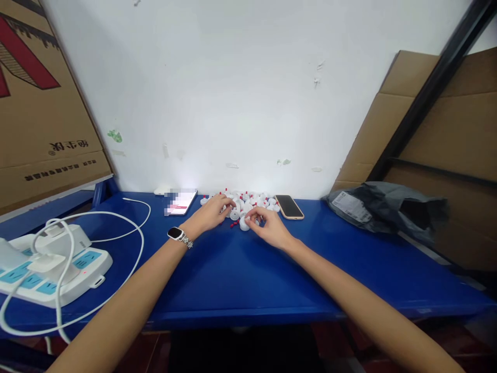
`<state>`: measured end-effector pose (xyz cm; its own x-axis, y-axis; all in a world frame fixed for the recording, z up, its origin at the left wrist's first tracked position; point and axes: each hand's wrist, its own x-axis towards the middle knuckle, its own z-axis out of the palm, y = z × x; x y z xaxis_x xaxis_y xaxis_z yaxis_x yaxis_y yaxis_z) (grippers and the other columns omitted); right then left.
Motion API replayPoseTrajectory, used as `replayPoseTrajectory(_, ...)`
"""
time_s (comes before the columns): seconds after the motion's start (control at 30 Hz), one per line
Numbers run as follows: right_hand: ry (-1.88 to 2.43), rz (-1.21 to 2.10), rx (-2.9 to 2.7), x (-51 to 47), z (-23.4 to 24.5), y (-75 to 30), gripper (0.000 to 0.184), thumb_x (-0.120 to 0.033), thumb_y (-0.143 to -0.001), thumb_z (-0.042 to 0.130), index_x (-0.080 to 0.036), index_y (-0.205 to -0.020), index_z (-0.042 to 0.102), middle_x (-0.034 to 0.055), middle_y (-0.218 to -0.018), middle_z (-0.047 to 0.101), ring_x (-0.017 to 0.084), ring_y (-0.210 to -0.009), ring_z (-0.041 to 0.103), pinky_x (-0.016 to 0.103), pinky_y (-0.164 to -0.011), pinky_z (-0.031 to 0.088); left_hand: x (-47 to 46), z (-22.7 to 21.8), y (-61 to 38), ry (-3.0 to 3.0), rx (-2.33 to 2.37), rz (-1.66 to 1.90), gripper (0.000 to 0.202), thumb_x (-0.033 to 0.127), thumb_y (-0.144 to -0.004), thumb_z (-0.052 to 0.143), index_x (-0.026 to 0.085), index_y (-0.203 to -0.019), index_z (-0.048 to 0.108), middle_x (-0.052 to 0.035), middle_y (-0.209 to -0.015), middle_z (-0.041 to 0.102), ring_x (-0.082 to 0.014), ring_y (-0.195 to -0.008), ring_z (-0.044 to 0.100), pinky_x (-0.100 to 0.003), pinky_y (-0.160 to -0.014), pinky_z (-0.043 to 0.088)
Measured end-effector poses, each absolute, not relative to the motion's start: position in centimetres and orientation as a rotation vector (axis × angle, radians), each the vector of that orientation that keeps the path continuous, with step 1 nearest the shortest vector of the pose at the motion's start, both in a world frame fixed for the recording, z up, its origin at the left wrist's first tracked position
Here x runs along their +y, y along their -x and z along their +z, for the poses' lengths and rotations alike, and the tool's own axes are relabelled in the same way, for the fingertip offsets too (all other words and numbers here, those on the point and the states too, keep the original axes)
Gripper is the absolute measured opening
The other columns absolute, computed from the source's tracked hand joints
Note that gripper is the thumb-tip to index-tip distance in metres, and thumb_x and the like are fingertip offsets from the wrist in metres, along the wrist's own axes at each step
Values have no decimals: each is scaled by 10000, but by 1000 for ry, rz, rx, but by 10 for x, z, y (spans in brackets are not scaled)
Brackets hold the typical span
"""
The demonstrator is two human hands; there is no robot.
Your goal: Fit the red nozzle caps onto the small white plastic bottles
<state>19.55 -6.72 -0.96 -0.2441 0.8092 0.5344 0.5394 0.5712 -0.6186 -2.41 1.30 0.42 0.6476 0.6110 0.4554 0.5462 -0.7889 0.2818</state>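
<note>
Right hand (269,228): pinched a round white plastic cap (244,224), facing unclear.
Left hand (213,213): curled on far pile (254,199), grip unclear.

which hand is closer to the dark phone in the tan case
Right. The right hand sits just left of the dark phone; the left hand is farther left, across the pile of white caps.
</note>
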Motion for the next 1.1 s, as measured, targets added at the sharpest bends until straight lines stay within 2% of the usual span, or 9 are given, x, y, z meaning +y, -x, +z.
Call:
replayPoseTrajectory(0.17,1009,336,-2099,-69,-18,-182,112,-250,-885,606,-203,-889,707,25,-787,669,160,-764,573,310,-749,421,22,11,43,-2771,1152,811,247,328,-917,499,182,-1004,678,-89,-965,624,-244,-938,575,-384,-860,456)
replayPoseTrajectory(0.33,1066,181,-2224,-70,-23,-176,138,-291,-895,611,-222,-957,713,37,-807,646,201,-848,557,368,-819,396,26,5,47,-2712,1197,763,264,363,-884,543,167,-1003,674,-87,-900,643,-229,-816,598,-358,-771,460)
replayPoseTrajectory(0.47,1086,126,-2143,-71,-19,-180,173,-304,-887,616,-224,-1027,679,31,-814,619,198,-835,551,371,-836,394,26,1,44,-2664,1173,762,204,301,-857,554,166,-921,694,-98,-902,668,-217,-790,618,-328,-739,457)
replayPoseTrajectory(0.6,1139,100,-2037,-65,-17,-188,111,-270,-891,584,-211,-947,659,25,-789,608,198,-827,551,361,-818,396,26,2,43,-2642,1178,727,128,224,-824,561,172,-824,679,-83,-840,686,-204,-719,621,-305,-674,445)
replayPoseTrajectory(0.73,1149,111,-1988,-62,-17,-194,103,-273,-897,567,-206,-905,644,15,-758,588,187,-788,544,351,-799,409,21,13,45,-2579,1159,813,187,330,-872,572,172,-822,658,-56,-763,673,-182,-662,594,-290,-631,424)
replayPoseTrajectory(0.87,1111,114,-1927,-65,-12,-193,165,-302,-905,559,-214,-1026,628,36,-824,601,205,-853,561,357,-827,431,9,24,38,-2399,1038,1004,271,432,-902,565,174,-889,645,-34,-764,674,-158,-674,592,-268,-624,430)
replayPoseTrajectory(1.0,1076,190,-1907,-71,-8,-189,409,-380,-865,624,-234,-1238,543,77,-1062,631,209,-887,582,361,-839,458,-7,23,12,-2208,829,1073,291,448,-923,540,167,-918,614,-49,-833,677,-161,-752,621,-278,-682,470)
replayPoseTrajectory(1.1,1071,279,-1901,-73,-6,-188,360,-389,-890,587,-242,-1216,547,42,-996,653,180,-783,586,332,-771,462,-15,18,-6,-2084,726,1056,266,431,-921,548,167,-916,577,-51,-848,659,-162,-785,627,-282,-706,482)
